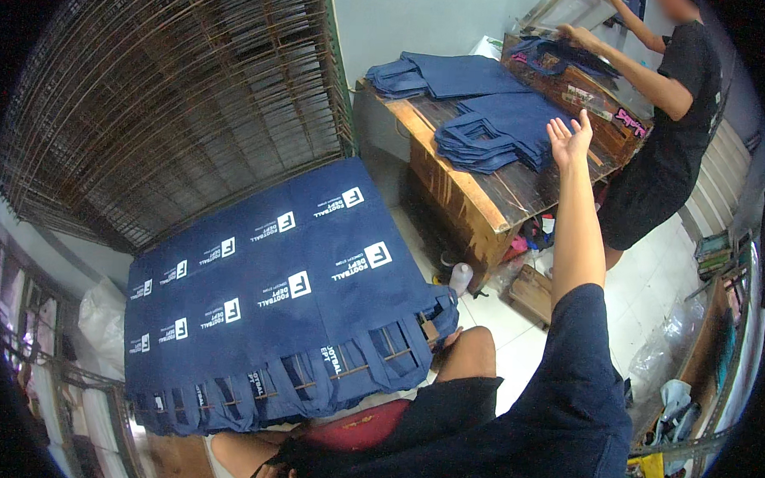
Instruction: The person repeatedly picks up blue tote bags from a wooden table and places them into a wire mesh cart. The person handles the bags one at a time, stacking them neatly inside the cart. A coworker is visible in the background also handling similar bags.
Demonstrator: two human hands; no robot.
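Two stacks of dark blue bags [496, 129] are lying on the wooden table [476, 200] ahead of the person, and the right hand [569, 138] is stretching out toward the nearer stack, hovering just above its right edge without touching it. Its fingers are spreading apart, palm open and turned partly upward, holding nothing. The right arm is reaching nearly straight from the shoulder, its dark sleeve [571, 397] ending above the elbow and the bare forearm pointing up and away. The left hand is not showing anywhere in the head view, so its grip cannot be reported.

The bags are looking like thin, soft fabric, probably light singly and floppy: a single one would likely sag and slide off the pile unless taken by its looped handles or pinched at a folded edge. The stack itself may shift if pulled from one corner, so a hold on the top layer near the handles seems the safer choice.

Closer in, at the person's left, many printed blue bags [271, 294] are lying overlapped in rows on a rack, with a wire drying shelf [177, 88] rising behind them. Across the table, another person [673, 123] in a dark shirt is working at a wooden box [590, 94] with both hands.
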